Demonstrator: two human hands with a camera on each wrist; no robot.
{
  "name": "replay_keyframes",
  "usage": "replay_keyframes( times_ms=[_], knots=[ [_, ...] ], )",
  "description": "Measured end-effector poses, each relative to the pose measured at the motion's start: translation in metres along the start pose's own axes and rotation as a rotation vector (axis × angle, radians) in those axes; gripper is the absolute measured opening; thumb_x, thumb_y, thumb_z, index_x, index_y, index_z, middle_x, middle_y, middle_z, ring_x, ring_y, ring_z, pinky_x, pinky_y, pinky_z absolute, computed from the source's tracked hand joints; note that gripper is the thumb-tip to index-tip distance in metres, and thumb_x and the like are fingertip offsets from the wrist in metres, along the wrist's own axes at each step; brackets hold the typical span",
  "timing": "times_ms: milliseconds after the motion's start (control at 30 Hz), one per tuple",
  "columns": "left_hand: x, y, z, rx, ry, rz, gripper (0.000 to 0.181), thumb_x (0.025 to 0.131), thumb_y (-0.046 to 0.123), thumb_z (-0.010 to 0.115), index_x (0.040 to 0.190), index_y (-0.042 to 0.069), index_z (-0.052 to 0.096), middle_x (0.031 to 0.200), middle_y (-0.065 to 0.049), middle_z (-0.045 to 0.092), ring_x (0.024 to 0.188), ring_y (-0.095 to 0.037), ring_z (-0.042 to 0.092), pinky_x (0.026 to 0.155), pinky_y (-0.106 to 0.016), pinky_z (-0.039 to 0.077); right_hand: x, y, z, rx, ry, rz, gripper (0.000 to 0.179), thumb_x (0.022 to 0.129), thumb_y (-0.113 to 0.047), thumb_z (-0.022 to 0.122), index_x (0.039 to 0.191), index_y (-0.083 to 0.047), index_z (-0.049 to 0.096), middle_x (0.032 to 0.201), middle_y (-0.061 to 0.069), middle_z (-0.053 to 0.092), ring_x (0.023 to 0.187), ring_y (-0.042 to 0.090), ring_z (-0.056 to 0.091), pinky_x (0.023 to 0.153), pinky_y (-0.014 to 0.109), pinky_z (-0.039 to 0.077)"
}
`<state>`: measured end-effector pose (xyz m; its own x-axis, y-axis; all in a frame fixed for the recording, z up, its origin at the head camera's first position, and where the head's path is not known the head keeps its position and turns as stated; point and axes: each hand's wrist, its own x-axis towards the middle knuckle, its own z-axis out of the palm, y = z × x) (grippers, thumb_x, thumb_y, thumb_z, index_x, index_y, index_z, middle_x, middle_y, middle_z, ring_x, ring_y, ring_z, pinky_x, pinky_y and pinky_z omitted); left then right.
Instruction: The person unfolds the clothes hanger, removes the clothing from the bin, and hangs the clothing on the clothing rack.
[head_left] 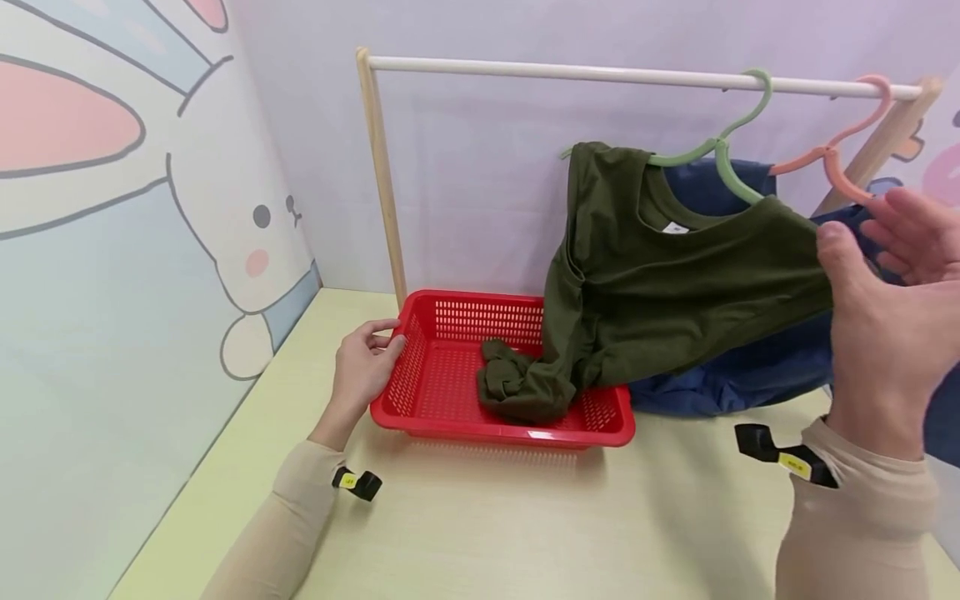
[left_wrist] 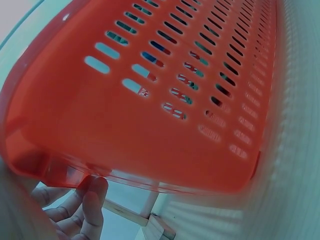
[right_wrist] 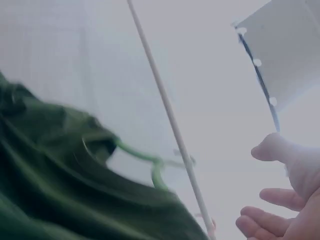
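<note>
My left hand (head_left: 363, 371) holds the left rim of a red plastic basket (head_left: 465, 432), thumb over the edge. In the left wrist view its fingers (left_wrist: 92, 210) curl at the rim beside the slotted wall. A dark green shirt (head_left: 697, 283) hangs by its shoulders on a light green hanger (head_left: 738, 179), its lower part trailing down and bunched inside the basket. My right hand (head_left: 900, 308) is raised at the shirt's right side with fingers spread, holding nothing. The right wrist view shows this hand (right_wrist: 285, 200) apart from the shirt (right_wrist: 75, 170).
The hanger hooks over a white rod (head_left: 562, 68) on a wooden-legged rack (head_left: 382, 175). Behind the shirt, blue clothing (head_left: 697, 392) hangs by a pink-orange hanger (head_left: 832, 154). The basket stands on a pale yellow table (head_left: 480, 525) beside a rabbit-print wall (head_left: 150, 333).
</note>
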<state>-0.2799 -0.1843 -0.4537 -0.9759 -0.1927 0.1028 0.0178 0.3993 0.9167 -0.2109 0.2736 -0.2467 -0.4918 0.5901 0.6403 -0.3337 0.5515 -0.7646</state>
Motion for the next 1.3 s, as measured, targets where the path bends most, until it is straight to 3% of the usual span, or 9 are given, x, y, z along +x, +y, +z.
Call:
replay_keyframes(
  times_ms=[167, 367, 633, 800, 1000, 1167, 1233, 1300],
  knots=[
    [0.001, 0.000, 0.001, 0.001, 0.009, 0.004, 0.041, 0.111, 0.023, 0.071, 0.150, 0.009, 0.068, 0.121, -0.024, 0.077, 0.103, -0.036, 0.080, 0.090, -0.050, 0.066, -0.017, 0.000, 0.019, 0.125, -0.089, -0.114, 0.040, 0.092, -0.012, 0.089, 0.132, -0.013, 0.082, 0.126, 0.004, 0.081, 0.115, 0.015, 0.073, 0.098, 0.024, 0.047],
    [0.002, 0.002, 0.003, -0.003, 0.003, 0.007, 0.041, 0.111, 0.022, 0.071, 0.149, 0.008, 0.068, 0.120, -0.023, 0.077, 0.102, -0.034, 0.080, 0.089, -0.049, 0.067, -0.036, 0.027, 0.047, 0.166, -0.316, -0.088, 0.045, 0.090, -0.009, 0.093, 0.134, -0.011, 0.082, 0.126, 0.006, 0.082, 0.113, 0.016, 0.075, 0.097, 0.024, 0.052],
    [0.003, 0.004, 0.004, 0.000, 0.000, 0.006, 0.040, 0.111, 0.022, 0.071, 0.149, 0.009, 0.068, 0.119, -0.023, 0.077, 0.100, -0.034, 0.079, 0.089, -0.049, 0.067, -0.058, 0.067, 0.069, 0.106, -0.589, -0.026, 0.052, 0.094, -0.016, 0.093, 0.142, -0.012, 0.076, 0.138, 0.009, 0.077, 0.117, 0.011, 0.074, 0.097, 0.015, 0.053],
    [0.002, 0.003, 0.003, -0.006, 0.001, -0.004, 0.041, 0.111, 0.022, 0.072, 0.149, 0.010, 0.068, 0.120, -0.022, 0.077, 0.101, -0.034, 0.078, 0.091, -0.050, 0.067, -0.065, 0.088, 0.077, -0.015, -0.776, -0.001, 0.061, 0.098, -0.032, 0.090, 0.152, -0.012, 0.069, 0.144, 0.013, 0.074, 0.124, 0.024, 0.071, 0.098, 0.013, 0.051],
    [0.000, 0.002, 0.002, -0.014, 0.003, -0.015, 0.041, 0.111, 0.022, 0.072, 0.150, 0.010, 0.068, 0.122, -0.022, 0.077, 0.104, -0.036, 0.079, 0.092, -0.050, 0.066, -0.069, 0.102, 0.082, -0.109, -0.881, 0.016, 0.069, 0.098, -0.045, 0.088, 0.154, -0.010, 0.067, 0.145, 0.016, 0.073, 0.127, 0.037, 0.069, 0.097, 0.018, 0.050],
    [0.001, 0.001, 0.002, -0.013, 0.011, -0.014, 0.040, 0.111, 0.022, 0.071, 0.149, 0.010, 0.068, 0.121, -0.022, 0.077, 0.103, -0.035, 0.079, 0.092, -0.050, 0.066, -0.070, 0.107, 0.085, -0.170, -0.955, 0.001, 0.072, 0.097, -0.048, 0.088, 0.152, -0.007, 0.067, 0.145, 0.017, 0.072, 0.129, 0.040, 0.068, 0.104, 0.042, 0.057],
    [0.001, 0.000, 0.002, -0.012, 0.011, -0.014, 0.040, 0.111, 0.022, 0.071, 0.149, 0.010, 0.068, 0.120, -0.022, 0.077, 0.102, -0.035, 0.079, 0.092, -0.050, 0.067, -0.070, 0.110, 0.086, -0.197, -0.986, -0.006, 0.072, 0.097, -0.048, 0.088, 0.151, -0.006, 0.067, 0.146, 0.017, 0.071, 0.130, 0.040, 0.067, 0.107, 0.056, 0.055],
    [0.000, 0.000, 0.003, -0.012, 0.010, -0.015, 0.041, 0.111, 0.023, 0.072, 0.149, 0.011, 0.068, 0.120, -0.022, 0.076, 0.101, -0.034, 0.078, 0.092, -0.049, 0.067, -0.070, 0.113, 0.086, -0.220, -1.016, -0.004, 0.070, 0.097, -0.046, 0.088, 0.150, -0.006, 0.067, 0.145, 0.018, 0.071, 0.130, 0.041, 0.066, 0.108, 0.061, 0.054]
  ],
)
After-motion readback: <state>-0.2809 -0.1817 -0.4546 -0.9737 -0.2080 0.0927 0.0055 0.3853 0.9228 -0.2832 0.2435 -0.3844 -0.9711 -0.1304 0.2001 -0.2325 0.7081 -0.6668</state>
